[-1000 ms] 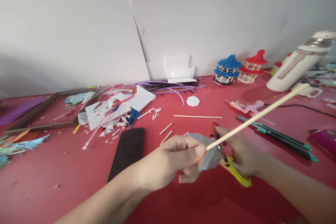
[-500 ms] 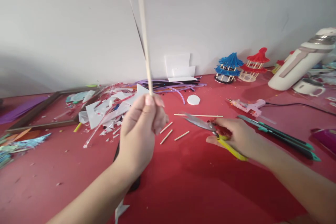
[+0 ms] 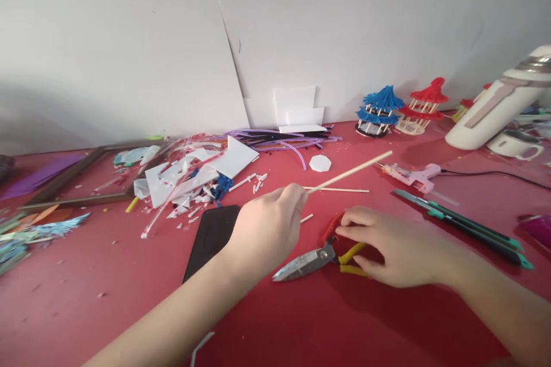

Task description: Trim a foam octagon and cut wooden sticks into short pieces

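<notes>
My left hand (image 3: 269,221) is closed round one end of a thin wooden stick (image 3: 357,169), which points up to the right. Curled at the red and yellow handles of a pair of scissors (image 3: 307,264) is my right hand (image 3: 383,246), with the blades pointing left, low over the table. Just behind the held stick, another long stick (image 3: 344,190) lies on the table. A short cut stick (image 3: 306,218) shows partly beside my left hand, which hides other pieces. A white octagonal piece (image 3: 320,163) lies farther back.
Left of my hands are a black phone-like slab (image 3: 210,241), white scraps (image 3: 193,172) and a brown frame (image 3: 77,203). To the right lie a utility knife (image 3: 465,226) and a pink glue gun (image 3: 417,176). Behind stand blue (image 3: 381,112) and red (image 3: 424,106) pavilion models and a flask (image 3: 495,106).
My left hand has tipped the stick from upright to pointing right and moved right, over the short pieces. My right hand has lowered the scissors toward me, and their blades now point lower left.
</notes>
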`<action>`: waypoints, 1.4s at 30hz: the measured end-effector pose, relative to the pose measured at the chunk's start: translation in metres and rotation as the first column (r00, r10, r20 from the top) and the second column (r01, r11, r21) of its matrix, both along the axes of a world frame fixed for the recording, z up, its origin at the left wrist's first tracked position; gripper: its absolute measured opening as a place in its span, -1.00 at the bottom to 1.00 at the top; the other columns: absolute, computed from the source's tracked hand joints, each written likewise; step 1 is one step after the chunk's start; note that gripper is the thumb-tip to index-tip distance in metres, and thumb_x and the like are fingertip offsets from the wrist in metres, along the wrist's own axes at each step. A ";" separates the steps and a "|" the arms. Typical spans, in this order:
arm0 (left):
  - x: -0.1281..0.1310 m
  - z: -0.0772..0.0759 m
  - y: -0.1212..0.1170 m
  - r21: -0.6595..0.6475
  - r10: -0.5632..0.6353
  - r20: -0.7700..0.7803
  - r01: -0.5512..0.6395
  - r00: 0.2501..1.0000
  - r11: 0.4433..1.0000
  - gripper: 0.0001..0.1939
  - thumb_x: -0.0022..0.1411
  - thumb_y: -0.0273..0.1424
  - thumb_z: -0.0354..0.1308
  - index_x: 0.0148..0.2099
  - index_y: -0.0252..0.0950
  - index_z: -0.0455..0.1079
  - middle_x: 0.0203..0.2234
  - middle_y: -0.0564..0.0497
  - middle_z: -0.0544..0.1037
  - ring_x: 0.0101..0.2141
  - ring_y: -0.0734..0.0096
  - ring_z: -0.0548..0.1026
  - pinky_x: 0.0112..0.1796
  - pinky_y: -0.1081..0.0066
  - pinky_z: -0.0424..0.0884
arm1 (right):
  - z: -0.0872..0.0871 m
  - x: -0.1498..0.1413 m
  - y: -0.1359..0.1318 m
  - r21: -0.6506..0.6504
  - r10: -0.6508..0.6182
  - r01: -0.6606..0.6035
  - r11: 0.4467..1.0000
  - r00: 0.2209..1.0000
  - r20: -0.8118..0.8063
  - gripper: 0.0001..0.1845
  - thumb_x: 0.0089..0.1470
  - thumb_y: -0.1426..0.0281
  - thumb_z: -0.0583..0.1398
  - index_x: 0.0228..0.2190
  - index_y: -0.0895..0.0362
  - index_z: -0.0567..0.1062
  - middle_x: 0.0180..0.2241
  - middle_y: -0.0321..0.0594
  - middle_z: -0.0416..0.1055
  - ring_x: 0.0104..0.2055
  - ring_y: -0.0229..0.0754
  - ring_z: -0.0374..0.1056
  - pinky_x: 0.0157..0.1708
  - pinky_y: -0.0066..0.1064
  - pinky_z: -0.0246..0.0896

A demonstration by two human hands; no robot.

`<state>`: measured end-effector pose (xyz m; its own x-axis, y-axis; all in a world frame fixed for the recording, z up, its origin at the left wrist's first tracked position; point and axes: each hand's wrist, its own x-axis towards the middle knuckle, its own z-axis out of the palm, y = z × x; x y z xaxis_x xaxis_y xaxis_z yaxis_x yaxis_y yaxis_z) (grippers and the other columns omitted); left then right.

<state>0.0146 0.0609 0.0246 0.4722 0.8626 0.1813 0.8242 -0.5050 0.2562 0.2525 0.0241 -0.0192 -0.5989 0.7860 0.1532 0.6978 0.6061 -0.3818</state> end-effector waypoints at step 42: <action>0.017 -0.016 -0.026 -0.081 -0.267 -0.292 0.254 0.918 0.964 -0.85 0.29 -0.43 -0.01 -0.29 -0.30 0.37 -0.58 -0.02 0.51 -0.61 0.19 0.51 -0.66 0.37 0.17 | -0.016 -0.035 -0.014 0.345 -0.065 0.186 0.920 0.941 -0.332 -0.80 0.10 0.60 0.11 -0.29 0.10 0.44 -0.33 -0.16 0.56 -0.30 -0.15 0.48 -0.26 -0.31 0.41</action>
<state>0.0312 0.0347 0.0081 0.7080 0.7054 -0.0351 0.7062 -0.7066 0.0447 0.2172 0.0103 -0.0355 -0.3743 0.7029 0.6049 0.6612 0.6596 -0.3574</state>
